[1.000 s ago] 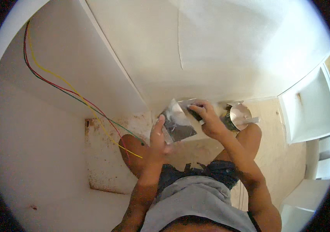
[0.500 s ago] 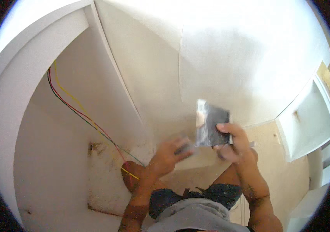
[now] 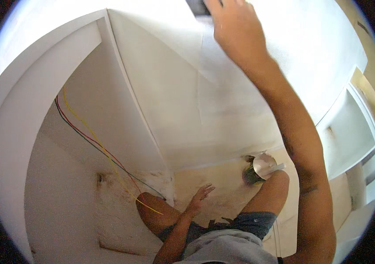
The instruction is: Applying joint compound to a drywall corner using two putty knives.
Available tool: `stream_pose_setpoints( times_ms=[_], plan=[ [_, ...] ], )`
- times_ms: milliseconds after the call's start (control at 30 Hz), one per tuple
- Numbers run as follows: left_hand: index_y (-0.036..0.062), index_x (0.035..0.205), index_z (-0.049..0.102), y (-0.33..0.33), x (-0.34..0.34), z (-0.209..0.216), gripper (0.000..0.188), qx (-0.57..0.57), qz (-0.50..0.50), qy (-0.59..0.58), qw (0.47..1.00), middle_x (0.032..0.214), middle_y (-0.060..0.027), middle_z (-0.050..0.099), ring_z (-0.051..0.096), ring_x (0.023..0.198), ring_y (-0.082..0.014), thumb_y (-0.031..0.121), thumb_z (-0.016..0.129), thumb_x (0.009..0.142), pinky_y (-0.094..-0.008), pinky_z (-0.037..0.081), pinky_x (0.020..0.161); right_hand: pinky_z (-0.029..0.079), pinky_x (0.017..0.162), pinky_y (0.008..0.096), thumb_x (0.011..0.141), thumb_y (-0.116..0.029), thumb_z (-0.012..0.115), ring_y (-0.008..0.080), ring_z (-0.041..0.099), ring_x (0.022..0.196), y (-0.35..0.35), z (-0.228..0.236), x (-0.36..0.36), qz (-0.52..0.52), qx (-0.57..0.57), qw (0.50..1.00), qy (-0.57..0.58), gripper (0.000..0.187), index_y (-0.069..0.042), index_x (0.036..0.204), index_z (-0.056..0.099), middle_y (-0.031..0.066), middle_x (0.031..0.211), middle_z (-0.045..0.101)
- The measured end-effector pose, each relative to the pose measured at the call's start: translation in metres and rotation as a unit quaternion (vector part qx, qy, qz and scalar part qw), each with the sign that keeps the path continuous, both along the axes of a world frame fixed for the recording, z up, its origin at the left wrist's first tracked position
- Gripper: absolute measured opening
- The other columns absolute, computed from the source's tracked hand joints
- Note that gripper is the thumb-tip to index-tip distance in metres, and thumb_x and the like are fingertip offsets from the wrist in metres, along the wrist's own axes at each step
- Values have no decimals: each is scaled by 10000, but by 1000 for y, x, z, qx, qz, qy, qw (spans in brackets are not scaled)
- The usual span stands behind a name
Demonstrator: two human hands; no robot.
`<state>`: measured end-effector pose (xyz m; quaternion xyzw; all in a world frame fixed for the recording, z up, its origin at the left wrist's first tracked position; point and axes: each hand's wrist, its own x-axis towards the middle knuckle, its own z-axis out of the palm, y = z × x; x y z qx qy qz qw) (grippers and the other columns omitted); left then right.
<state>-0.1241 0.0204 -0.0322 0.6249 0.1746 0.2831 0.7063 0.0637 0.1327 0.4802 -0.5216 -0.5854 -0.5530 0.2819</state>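
I had my right hand (image 3: 239, 27) closed on the scraper (image 3: 199, 8), dark end left of the fingers, up by the wall (image 3: 165, 88); long axis cropped, couldn't tell. Left hand (image 3: 199, 198), empty, fingers part spread, sat farther off, short of the floor edge (image 3: 222, 167).

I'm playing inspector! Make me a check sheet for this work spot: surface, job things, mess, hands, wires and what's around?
Surface: pale wall, faintly smudged, with a thin upright line.
Job's things: flat dark tool, partly cut off by the picture's top.
Clutter: round tin near the right knee, a pale bar across its top.
Hands: right hand grips the tool; left hand looks empty, fingers apart.
Cables: red, yellow and dark green wires, loose at left.
Surroundings: white boxlike unit at right.
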Motion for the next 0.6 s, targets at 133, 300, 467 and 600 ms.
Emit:
stream_pose_setpoints(
  times_ms=[133, 300, 467, 600],
  plan=[
    [145, 1462, 344, 9, -16, -25, 612, 21, 3, 80, 997, 1494, -56, 395, 335, 1381, -278, 222, 538, 887, -491, 286, 1095, 479, 828, 421, 851, -101, 529, 278, 585, 997, 6, -36, 3, 44, 30, 994, -96, 281, -63, 1124, 584, 116, 1089, 601],
    [161, 1423, 440, 7, 0, 0, 549, -11, 11, 67, 998, 1508, -49, 364, 336, 1381, -269, 212, 546, 887, -492, 302, 1086, 483, 770, 420, 856, -106, 515, 274, 589, 965, -20, 15, 14, 24, 18, 999, -35, 247, -54, 1087, 584, 93, 1023, 596],
    [147, 1431, 432, 16, 3, -27, 530, -33, -10, -5, 999, 1496, -47, 375, 343, 1376, -252, 157, 512, 907, -462, 323, 1078, 419, 873, 380, 873, -13, 400, 312, 526, 960, -9, 3, 5, 48, -26, 998, -35, 284, -13, 1105, 564, 148, 1066, 555],
    [149, 1433, 431, 14, 10, -33, 519, -39, 20, 49, 998, 1461, -47, 409, 352, 1369, -241, 129, 483, 917, -412, 321, 1085, 474, 807, 419, 812, -125, 547, 288, 560, 1024, 4, -64, 13, 60, -40, 992, -102, 332, -29, 1128, 575, 92, 1105, 597]
  ],
)
